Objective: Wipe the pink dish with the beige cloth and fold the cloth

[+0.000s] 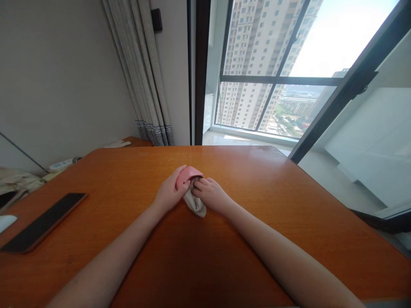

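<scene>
Near the middle of the table, my left hand (171, 190) grips a pink bowl-like object (189, 173) that is tipped on its side with its opening toward me. A greyish-white cloth (195, 202) sticks out of the opening and hangs down toward the tabletop. My right hand (212, 193) is closed on the cloth at the rim, its fingertips partly inside the pink object. The inside of the object and the bunched part of the cloth are hidden by my fingers.
The wooden table (257, 239) has a long black flat panel (45, 222) at its left, with a white object (6, 221) beside it. A power strip (62, 164) lies beyond the left edge. Behind are a curtain (144, 77) and a window (257, 102).
</scene>
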The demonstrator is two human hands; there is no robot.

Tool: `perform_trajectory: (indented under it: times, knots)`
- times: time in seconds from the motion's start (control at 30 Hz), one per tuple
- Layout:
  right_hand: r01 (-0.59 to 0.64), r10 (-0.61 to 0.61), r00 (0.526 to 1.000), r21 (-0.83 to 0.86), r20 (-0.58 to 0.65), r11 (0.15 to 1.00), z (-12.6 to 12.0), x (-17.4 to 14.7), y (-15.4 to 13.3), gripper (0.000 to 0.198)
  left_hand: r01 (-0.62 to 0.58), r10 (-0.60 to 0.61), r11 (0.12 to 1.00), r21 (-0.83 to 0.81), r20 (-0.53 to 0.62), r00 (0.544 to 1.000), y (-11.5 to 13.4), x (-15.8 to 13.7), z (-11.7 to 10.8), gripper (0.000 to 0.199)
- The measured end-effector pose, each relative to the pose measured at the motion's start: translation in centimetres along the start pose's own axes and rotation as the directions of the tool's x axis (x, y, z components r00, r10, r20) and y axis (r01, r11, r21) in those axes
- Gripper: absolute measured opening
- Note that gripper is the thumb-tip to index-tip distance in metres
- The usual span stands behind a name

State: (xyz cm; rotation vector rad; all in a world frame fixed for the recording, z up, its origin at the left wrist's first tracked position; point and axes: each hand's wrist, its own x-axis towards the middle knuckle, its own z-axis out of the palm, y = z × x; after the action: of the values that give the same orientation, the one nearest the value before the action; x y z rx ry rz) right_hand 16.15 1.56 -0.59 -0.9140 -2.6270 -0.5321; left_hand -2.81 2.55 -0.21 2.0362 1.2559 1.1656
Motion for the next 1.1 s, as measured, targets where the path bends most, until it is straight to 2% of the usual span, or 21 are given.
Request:
perform_trajectory:
  times: [0.1,0.2,0.3,0.4,0.47,0.6,0.73,0.83,0.97,1.1]
  knots:
    - [-0.018,0.018,0.999,0.011,-0.036,1.000,0.5,-0.1,0.0,0.015,0.029,-0.045,0.992,-0.119,-0.137,0.990,0.9,-0.6,1.3,0.074]
    - [-0.047,0.053,0.995,0.069,-0.082,0.996,0.3,0.0,0.1,0.013,0.063,-0.122,0.966,-0.252,-0.229,0.966,1.2,-0.7,2.4,0.067]
    - [-0.002,0.007,0.998,0.094,-0.055,0.996,-0.2,0.0,0.2,0.015,0.106,-0.159,0.959,-0.262,-0.189,0.969,0.6,0.0,1.9,0.057]
    - [-0.002,0.002,1.000,0.046,0.002,0.999,-0.2,0.0,0.2,0.015,0.086,-0.096,0.978,-0.188,-0.044,0.994,-0.4,0.6,0.8,0.056]
    - [-0.020,0.019,0.999,0.015,0.031,1.000,0.1,-0.1,0.2,0.014,0.063,-0.066,0.985,-0.162,-0.012,0.998,-0.7,0.5,0.5,0.063]
    - [-0.051,0.051,0.999,0.039,0.017,0.998,0.8,-0.2,-0.1,0.013,0.092,-0.126,0.955,-0.283,-0.106,0.986,-0.6,-0.2,1.8,0.081]
    - [-0.090,0.090,0.996,0.109,0.002,0.990,0.8,-0.1,-0.2,0.010,0.084,-0.149,0.943,-0.323,-0.183,0.972,-0.7,-0.5,3.0,0.064]
    - [-0.060,0.057,0.998,0.097,0.039,0.993,0.5,0.0,0.1,0.011,0.096,-0.138,0.963,-0.252,-0.152,0.979,-1.2,-0.1,2.4,0.058]
    - [-0.069,0.069,0.997,0.015,0.018,0.997,0.7,-0.2,0.4,0.013,0.071,-0.079,0.984,-0.162,-0.040,0.996,-1.0,0.0,1.3,0.064]
    - [-0.065,0.066,0.998,0.038,-0.005,0.997,1.1,-0.2,0.2,0.013,0.085,-0.121,0.965,-0.249,-0.130,0.984,-0.5,-0.7,2.4,0.080]
